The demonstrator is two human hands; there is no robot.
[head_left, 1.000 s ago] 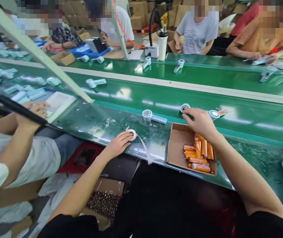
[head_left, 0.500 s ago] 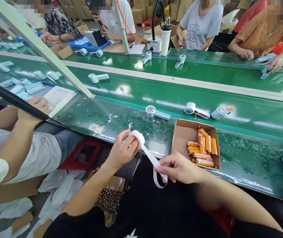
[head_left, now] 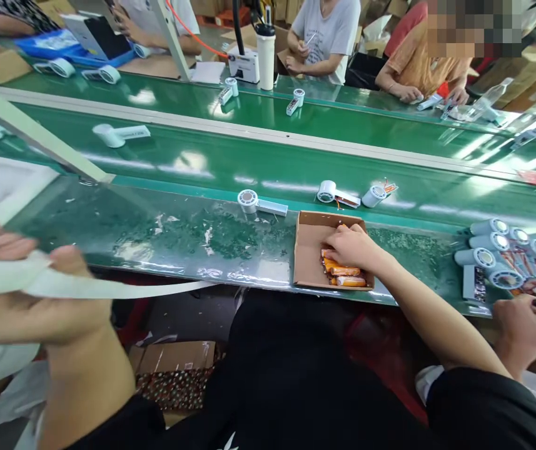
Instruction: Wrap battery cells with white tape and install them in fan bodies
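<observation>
My left hand is raised at the left edge, close to the camera and blurred. It is closed on white tape; one long strip crosses the hand and trails right towards the table edge. Whether the roll is in the palm is hard to see. My right hand reaches into a shallow cardboard box. Its fingers curl down over the orange batteries there, and the fingertips are partly hidden among them.
Behind the box lie a light-blue handheld fan and two more with exposed wires. Fan bodies are heaped at right beside a co-worker's hands. A slanted metal post stands left. The green conveyor runs across.
My right hand has let go of the tape strip and moved right into the battery box. My left hand has swung left with the tape. The view has shifted right.
</observation>
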